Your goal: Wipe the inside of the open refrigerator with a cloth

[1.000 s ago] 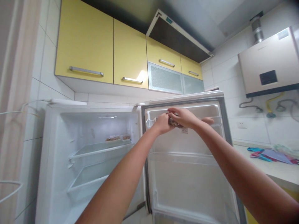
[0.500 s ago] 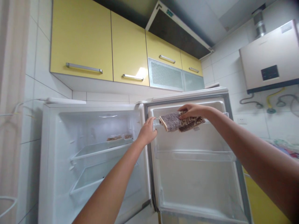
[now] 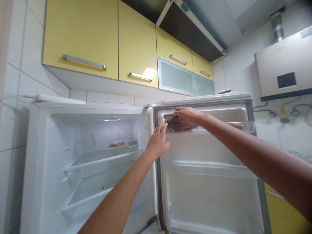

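Note:
Inside the top door shelf (image 3: 219, 127) of an open refrigerator, my right hand (image 3: 187, 115) is closed on a brown patterned cloth (image 3: 174, 121). Part of the cloth shows through the clear front of that shelf. My left hand (image 3: 158, 141) is at the shelf's left end, fingertips on its edge, close to the cloth; the thumb stands apart and the fingers' inner side is hidden. The refrigerator door (image 3: 207, 191) stands swung out to the right, with a second clear shelf (image 3: 207, 169) lower down.
Left of the door, the refrigerator compartment holds glass shelves (image 3: 97, 159) with small packed food items (image 3: 118, 144) on the upper one. Yellow wall cabinets (image 3: 83, 35) and a range hood (image 3: 190, 32) hang above. A water heater (image 3: 285, 65) is mounted at the right.
My right hand has lowered the cloth from in front of the door into the top door shelf. My left hand stays at the shelf's left end. The view has shifted slightly.

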`<state>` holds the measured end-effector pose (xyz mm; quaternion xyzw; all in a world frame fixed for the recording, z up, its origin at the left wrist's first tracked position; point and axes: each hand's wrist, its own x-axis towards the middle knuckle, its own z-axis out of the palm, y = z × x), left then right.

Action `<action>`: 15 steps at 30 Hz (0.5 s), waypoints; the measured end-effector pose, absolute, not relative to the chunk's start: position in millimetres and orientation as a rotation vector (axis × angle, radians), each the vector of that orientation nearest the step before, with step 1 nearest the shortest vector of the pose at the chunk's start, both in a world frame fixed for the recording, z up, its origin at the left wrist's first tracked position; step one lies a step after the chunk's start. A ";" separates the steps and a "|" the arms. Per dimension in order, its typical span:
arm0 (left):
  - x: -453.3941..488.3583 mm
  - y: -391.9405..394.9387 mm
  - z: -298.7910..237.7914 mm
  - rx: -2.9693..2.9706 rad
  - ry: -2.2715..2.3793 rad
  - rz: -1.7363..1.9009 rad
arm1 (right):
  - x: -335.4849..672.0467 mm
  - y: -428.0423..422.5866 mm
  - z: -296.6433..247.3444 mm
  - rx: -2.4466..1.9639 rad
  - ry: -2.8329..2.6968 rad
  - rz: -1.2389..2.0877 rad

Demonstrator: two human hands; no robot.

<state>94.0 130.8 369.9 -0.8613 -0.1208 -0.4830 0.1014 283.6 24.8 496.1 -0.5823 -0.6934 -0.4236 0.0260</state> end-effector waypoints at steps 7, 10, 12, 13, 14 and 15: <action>98.7 131.9 365.4 -2.533 -0.367 -1.477 | 247.5 40.0 505.1 -2.048 -2.281 -1.416; 97.3 130.8 365.8 -2.547 -0.391 -1.460 | 244.0 40.9 502.8 -2.001 -2.260 -1.492; 95.4 130.4 366.9 -2.555 -0.375 -1.445 | 252.6 35.6 501.1 -1.967 -2.260 -1.508; 94.5 130.4 367.4 -2.556 -0.365 -1.439 | 259.5 31.3 500.5 -1.959 -2.254 -1.511; 94.0 130.5 367.8 -2.557 -0.359 -1.437 | 267.4 26.0 500.2 -1.962 -2.244 -1.512; 93.8 130.5 368.0 -2.558 -0.356 -1.439 | 275.7 20.1 500.0 -1.976 -2.231 -1.511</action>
